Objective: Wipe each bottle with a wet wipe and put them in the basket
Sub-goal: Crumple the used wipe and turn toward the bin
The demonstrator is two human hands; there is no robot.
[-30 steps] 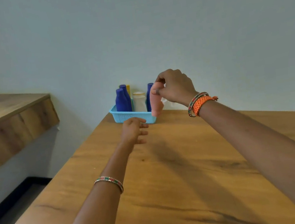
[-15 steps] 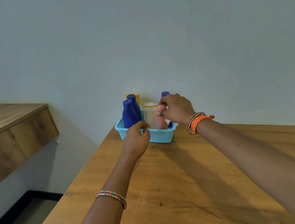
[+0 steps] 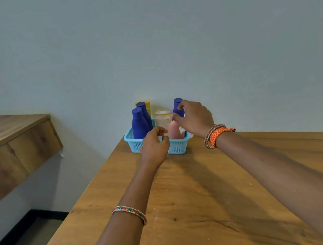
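Both arms reach forward, bare, with bracelets at the wrists. Left hand (image 3: 155,145) is loosely curled, holding nothing. Right hand (image 3: 194,117) hangs palm-down, fingers bent, its grip unclear.

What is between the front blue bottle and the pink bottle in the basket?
In the head view, a pale jar with a yellow-rimmed lid stands between the front blue bottle and the pink bottle.

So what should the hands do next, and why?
Probably pull the right hand back. The pink bottle already stands in the blue basket, fingers just above it. The left hand hovers in front of the basket's near rim, holding nothing.
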